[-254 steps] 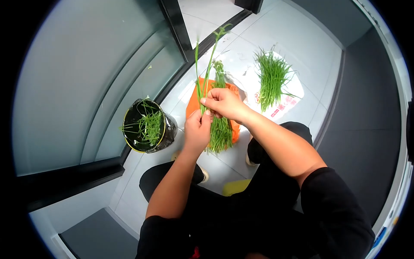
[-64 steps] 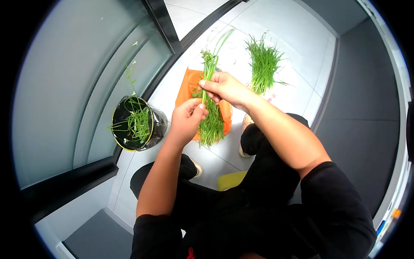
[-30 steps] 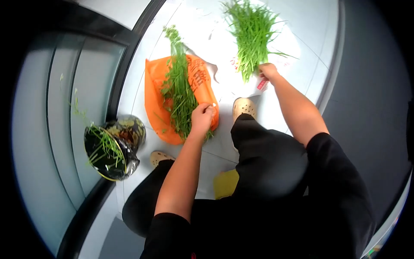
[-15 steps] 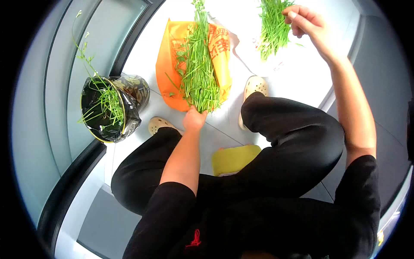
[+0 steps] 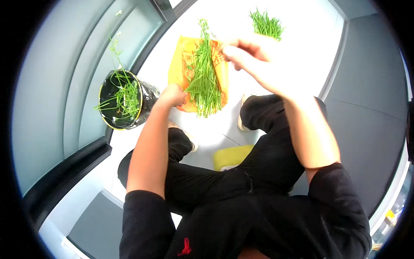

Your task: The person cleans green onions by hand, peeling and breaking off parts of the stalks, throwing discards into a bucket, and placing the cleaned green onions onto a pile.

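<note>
A long bundle of green stalks [image 5: 203, 82] lies on an orange bag [image 5: 176, 71] on the floor. At the bag's left edge, my left hand [image 5: 173, 96] is closed beside the stalks; what its fingers hold, if anything, is too small to make out. My right hand [image 5: 250, 56] hovers right of the bundle's upper part, thumb and fingers brought together, and its fingertips are too overexposed to show whether something is between them. Farther back on the right, a second pile of green stalks [image 5: 267, 26] is partly hidden behind my right hand.
A bin [image 5: 148, 101] with a black liner holds green scraps and stands on the left by a frosted glass panel [image 5: 99, 73]. Between my legs is a yellow-green object [image 5: 233, 156]. A dark grey panel [image 5: 362, 99] runs along the right side.
My left hand has left the lower end of the bundle for the bag's left edge. From the far pile, my right hand has come leftward to the bundle. The view has shifted.
</note>
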`<control>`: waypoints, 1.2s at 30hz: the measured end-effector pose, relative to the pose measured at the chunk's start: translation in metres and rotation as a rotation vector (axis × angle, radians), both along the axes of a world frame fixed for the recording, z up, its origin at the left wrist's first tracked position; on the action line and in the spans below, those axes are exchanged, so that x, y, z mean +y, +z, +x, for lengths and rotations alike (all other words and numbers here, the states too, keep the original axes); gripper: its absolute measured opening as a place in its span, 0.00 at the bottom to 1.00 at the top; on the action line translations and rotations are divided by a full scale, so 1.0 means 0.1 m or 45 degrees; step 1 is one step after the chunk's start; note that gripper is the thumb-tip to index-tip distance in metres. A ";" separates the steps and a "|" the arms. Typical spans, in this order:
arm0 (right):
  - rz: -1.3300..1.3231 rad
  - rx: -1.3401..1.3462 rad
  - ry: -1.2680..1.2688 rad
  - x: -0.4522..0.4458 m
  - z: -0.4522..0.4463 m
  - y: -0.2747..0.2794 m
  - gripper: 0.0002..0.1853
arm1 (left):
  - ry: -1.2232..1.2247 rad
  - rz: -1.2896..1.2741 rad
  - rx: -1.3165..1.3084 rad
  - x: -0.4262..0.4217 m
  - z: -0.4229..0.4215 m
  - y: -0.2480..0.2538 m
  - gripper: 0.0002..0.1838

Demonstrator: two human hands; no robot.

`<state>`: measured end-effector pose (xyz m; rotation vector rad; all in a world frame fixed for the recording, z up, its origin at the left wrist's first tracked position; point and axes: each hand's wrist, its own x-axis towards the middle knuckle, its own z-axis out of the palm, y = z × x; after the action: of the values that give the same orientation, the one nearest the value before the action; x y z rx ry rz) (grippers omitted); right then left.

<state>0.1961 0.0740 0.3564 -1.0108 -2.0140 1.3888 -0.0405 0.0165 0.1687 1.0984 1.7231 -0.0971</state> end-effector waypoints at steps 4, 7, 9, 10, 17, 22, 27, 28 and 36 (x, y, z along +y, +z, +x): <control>0.171 -0.655 0.222 0.01 -0.16 -0.64 0.16 | 0.265 0.285 -0.220 0.04 -0.20 0.78 0.10; 0.069 -0.703 0.523 -0.04 -0.29 -1.24 0.15 | 0.500 0.449 -0.373 -0.10 -0.15 1.23 0.11; -0.097 -0.611 0.524 -0.13 -0.42 -1.25 0.17 | 0.603 0.509 -0.485 -0.22 -0.11 1.34 0.12; -0.399 -0.436 0.409 -0.18 -0.47 -1.24 0.18 | 0.655 0.533 -0.548 -0.28 -0.06 1.37 0.12; -1.090 0.457 0.170 -0.21 -0.63 -0.97 0.15 | 0.749 0.712 -0.640 -0.43 0.23 1.33 0.10; -0.993 0.494 -0.016 -0.22 -0.67 -0.94 0.11 | 0.699 0.654 -0.699 -0.44 0.35 1.29 0.08; -1.006 0.447 -0.086 -0.34 -0.65 -0.81 0.10 | 0.720 0.439 -0.859 -0.41 0.32 1.41 0.10; -1.049 0.479 -0.114 -0.36 -0.65 -0.77 0.12 | 0.723 0.437 -0.859 -0.41 0.32 1.43 0.10; -1.293 0.781 0.023 -0.53 -0.61 -0.31 0.10 | 0.592 0.682 -1.111 -0.54 0.23 1.82 0.11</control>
<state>0.1347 0.0212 0.3250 -0.7433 -0.8248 2.4260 -0.0175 -0.0375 0.3507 0.8660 1.1540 1.0370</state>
